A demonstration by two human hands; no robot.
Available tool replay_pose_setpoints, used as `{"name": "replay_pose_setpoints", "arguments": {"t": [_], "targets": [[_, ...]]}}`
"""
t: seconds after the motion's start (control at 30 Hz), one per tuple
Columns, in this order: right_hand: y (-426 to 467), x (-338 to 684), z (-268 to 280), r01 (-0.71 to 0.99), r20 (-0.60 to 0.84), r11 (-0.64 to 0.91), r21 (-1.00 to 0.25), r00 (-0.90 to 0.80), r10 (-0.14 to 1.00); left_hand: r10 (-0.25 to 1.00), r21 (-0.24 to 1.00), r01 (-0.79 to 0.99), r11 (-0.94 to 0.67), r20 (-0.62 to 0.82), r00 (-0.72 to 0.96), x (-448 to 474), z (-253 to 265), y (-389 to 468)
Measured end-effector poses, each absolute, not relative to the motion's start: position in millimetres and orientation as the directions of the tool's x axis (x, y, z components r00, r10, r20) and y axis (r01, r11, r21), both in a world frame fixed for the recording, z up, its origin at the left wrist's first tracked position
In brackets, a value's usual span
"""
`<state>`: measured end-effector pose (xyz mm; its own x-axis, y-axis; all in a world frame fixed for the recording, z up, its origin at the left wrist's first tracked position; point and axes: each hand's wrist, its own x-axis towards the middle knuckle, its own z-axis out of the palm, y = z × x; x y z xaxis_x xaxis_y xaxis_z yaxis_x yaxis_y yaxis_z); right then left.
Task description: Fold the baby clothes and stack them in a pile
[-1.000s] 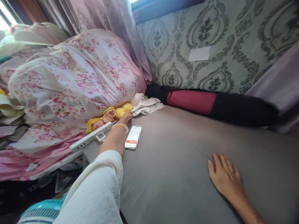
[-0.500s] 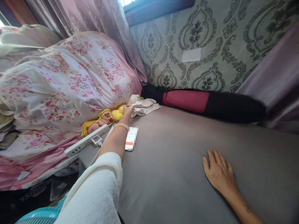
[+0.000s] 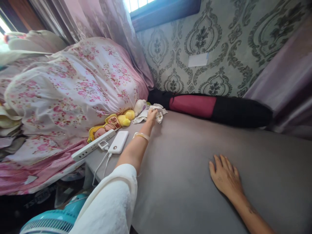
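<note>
- Grey surface spans between my left hand and right hand, power strip near its edge.
- Left grips white cloth; right lies spread.
- Black-and-red bundle: contents hidden.

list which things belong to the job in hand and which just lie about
In use:
left hand, gripping crumpled white cloth
right hand, spread on smooth grey sheet

Lying about:
white rectangular device
long white plastic power strip
black-and-red bolster
</note>
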<state>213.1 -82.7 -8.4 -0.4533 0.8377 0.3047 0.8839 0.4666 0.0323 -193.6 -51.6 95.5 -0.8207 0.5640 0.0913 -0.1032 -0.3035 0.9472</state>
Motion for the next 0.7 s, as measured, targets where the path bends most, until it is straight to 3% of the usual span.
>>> {"name": "replay_pose_setpoints", "arguments": {"t": [0.2,0.43,0.7], "targets": [[-84.4,212.3,-5.9,0.883,0.304,0.470,0.008,-0.450,0.840,0.610,0.882,-0.243,-0.403,0.061,-0.790,-133.4,79.3,-43.4],[-84.4,212.7,-4.7,0.865,0.332,0.497,-0.069,-0.450,0.829,0.725,0.799,-0.458,-0.388,-0.042,-0.687,-62.4,65.3,-47.9],[-87.5,212.8,2.8,0.729,0.509,0.597,-0.333,-0.394,0.765,0.896,0.702,-0.674,-0.232,-0.115,-0.428,3.1,60.4,-72.3]]}}
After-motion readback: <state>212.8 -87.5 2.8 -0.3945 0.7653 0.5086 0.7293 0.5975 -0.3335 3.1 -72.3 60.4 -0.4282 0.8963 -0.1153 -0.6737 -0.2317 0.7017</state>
